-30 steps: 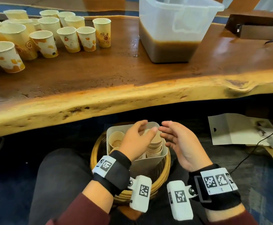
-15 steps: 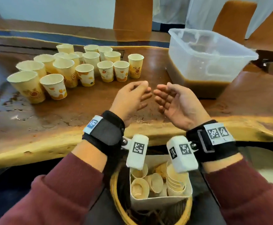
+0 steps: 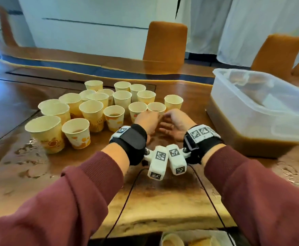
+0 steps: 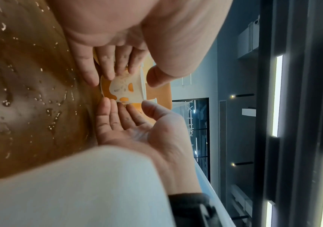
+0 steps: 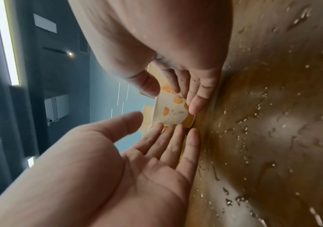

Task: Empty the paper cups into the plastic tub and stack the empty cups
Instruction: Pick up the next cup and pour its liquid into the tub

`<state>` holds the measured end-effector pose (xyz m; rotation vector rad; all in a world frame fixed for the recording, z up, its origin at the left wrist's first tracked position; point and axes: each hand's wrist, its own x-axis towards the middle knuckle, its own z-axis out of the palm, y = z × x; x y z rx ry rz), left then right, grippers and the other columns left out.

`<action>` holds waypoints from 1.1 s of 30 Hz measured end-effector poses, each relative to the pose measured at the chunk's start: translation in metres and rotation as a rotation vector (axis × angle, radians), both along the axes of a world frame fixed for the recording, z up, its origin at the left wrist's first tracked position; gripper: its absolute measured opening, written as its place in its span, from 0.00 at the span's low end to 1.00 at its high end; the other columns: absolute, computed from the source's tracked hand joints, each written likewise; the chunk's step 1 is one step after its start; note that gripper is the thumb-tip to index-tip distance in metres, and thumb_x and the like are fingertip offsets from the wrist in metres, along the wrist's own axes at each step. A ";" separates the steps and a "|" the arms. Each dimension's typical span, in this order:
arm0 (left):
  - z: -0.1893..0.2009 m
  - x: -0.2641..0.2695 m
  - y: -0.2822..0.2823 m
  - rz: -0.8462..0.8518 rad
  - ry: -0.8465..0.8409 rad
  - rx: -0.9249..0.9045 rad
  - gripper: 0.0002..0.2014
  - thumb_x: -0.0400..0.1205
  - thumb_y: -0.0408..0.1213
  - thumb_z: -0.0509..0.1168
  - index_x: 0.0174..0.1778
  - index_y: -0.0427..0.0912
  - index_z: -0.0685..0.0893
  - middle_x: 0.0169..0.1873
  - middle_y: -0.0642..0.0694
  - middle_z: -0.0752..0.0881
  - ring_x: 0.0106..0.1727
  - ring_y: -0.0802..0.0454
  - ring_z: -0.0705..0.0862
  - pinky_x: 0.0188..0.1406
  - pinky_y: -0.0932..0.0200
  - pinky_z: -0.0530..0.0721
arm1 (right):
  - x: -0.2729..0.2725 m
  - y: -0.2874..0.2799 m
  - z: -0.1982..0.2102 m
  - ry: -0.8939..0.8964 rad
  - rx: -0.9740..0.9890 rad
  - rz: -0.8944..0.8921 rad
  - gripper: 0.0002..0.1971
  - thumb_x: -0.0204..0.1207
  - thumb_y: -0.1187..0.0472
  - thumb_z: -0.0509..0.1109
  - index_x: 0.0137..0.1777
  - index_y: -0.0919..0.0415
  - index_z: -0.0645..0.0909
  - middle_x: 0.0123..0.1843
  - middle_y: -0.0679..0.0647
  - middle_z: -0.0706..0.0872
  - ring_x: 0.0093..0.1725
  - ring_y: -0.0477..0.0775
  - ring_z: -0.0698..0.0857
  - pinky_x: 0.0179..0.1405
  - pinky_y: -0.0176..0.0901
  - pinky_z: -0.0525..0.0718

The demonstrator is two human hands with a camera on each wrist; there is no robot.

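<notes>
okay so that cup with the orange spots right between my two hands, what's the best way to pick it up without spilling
Take the paper cup by its side wall around the middle, left hand and right hand closing in from opposite sides. It stands upright, holds brown liquid, and its thin wall would probably buckle, so squeeze lightly. Lift straight up; other cups crowd close on its left and behind.

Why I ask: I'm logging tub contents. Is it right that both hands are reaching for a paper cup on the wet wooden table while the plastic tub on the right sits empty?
Not quite: the plastic tub is not empty; the head view shows brown liquid in it. The rest holds.
</notes>
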<state>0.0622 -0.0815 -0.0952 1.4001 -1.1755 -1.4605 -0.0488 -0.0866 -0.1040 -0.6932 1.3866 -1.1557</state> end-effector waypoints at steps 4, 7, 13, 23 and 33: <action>-0.008 -0.005 -0.008 0.045 0.029 0.027 0.11 0.87 0.34 0.60 0.65 0.47 0.80 0.50 0.45 0.86 0.42 0.53 0.83 0.35 0.57 0.85 | -0.005 -0.010 -0.008 0.008 0.033 0.022 0.13 0.79 0.65 0.69 0.62 0.61 0.86 0.56 0.56 0.90 0.58 0.57 0.88 0.45 0.46 0.90; -0.011 -0.006 -0.009 0.006 0.017 0.013 0.21 0.84 0.36 0.62 0.74 0.50 0.77 0.57 0.44 0.87 0.51 0.48 0.86 0.42 0.54 0.88 | -0.007 -0.012 -0.009 0.024 0.038 0.069 0.18 0.80 0.63 0.71 0.70 0.57 0.85 0.62 0.58 0.92 0.64 0.59 0.89 0.46 0.47 0.92; -0.017 -0.008 -0.005 0.001 -0.264 -0.121 0.33 0.73 0.43 0.68 0.78 0.51 0.76 0.74 0.43 0.79 0.70 0.40 0.82 0.71 0.42 0.83 | -0.016 0.004 -0.008 0.082 0.039 0.072 0.17 0.83 0.64 0.68 0.71 0.58 0.82 0.54 0.58 0.91 0.52 0.56 0.88 0.38 0.44 0.88; -0.032 -0.006 0.029 -0.062 -0.523 -0.297 0.29 0.78 0.51 0.77 0.73 0.46 0.79 0.68 0.45 0.86 0.67 0.44 0.84 0.69 0.46 0.83 | -0.031 0.060 0.002 0.157 -0.005 0.119 0.15 0.79 0.72 0.67 0.62 0.60 0.87 0.50 0.57 0.93 0.49 0.56 0.90 0.67 0.56 0.87; 0.035 -0.029 0.064 -0.034 -0.304 -0.574 0.30 0.74 0.55 0.80 0.62 0.52 0.71 0.49 0.61 0.80 0.50 0.66 0.80 0.43 0.67 0.78 | -0.063 0.107 0.079 0.214 -0.213 0.108 0.15 0.83 0.68 0.65 0.65 0.62 0.87 0.44 0.54 0.90 0.40 0.50 0.88 0.41 0.43 0.88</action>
